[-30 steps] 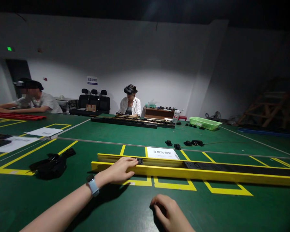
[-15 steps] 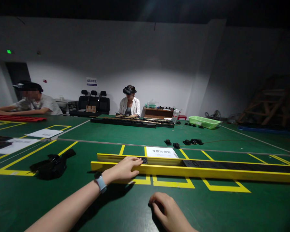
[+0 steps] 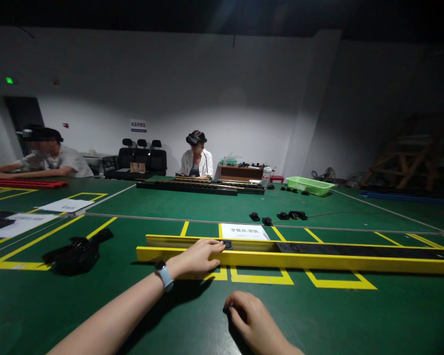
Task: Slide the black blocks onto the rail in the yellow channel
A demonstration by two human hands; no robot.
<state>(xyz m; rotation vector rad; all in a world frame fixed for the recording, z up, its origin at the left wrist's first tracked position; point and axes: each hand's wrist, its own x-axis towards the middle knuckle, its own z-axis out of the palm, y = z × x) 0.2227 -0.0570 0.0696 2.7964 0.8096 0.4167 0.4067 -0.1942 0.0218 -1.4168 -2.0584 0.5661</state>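
Your left hand (image 3: 196, 257) lies flat over the near edge of the long yellow rail (image 3: 318, 260), close to the rail's left end. Its fingers (image 3: 215, 245) are spread open and stretched forward, the tips touching a small black block (image 3: 227, 244) that sits in the rail's channel; nothing is gripped. A watch (image 3: 165, 275) with a pale strap is on that wrist. Your right hand (image 3: 252, 319) rests on the green bench (image 3: 192, 315) nearer to you, right of the left forearm and well apart from the rail. Its fingers are curled in loosely; you cannot tell whether they enclose anything.

The rail runs left to right across the bench, over yellow floor-style markings, and its right part holds a long black strip (image 3: 355, 249) in the channel. Just beyond the rail lies a white label card (image 3: 244, 231). Farther back, a few small black parts (image 3: 277, 216) are scattered, and beyond them long black rails (image 3: 200, 186) lie in front of a seated person in a white shirt (image 3: 197, 162). A green tray (image 3: 310, 185) sits far right. To the near left a black bundle (image 3: 76, 251) lies inside a yellow outline, with white sheets (image 3: 33, 215) beyond it and another person (image 3: 48, 158) leaning on the bench at far left beside red bars (image 3: 25, 183).
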